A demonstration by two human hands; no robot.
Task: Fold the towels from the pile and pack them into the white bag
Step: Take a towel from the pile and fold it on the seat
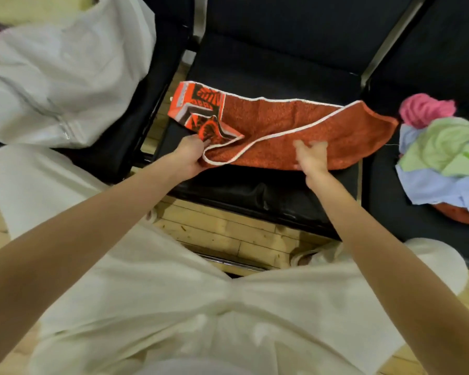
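An orange towel (282,125) with white trim and a black-and-orange pattern lies partly folded across the middle black seat (268,69). My left hand (190,155) pinches its near left corner, where the patterned side is turned up. My right hand (310,156) rests on the towel's near edge with fingers spread and blurred. The white bag (57,77) with a grey zipper stands on the seat to the left. The pile of towels (441,155), pink, green, pale blue and orange, lies on the seat to the right.
Three black seats stand in a row with metal frame bars (385,41) between them. Wooden floor (228,234) shows below the seats. My legs in white trousers (173,307) fill the foreground, and a white shoe (306,257) sits under the middle seat's front edge.
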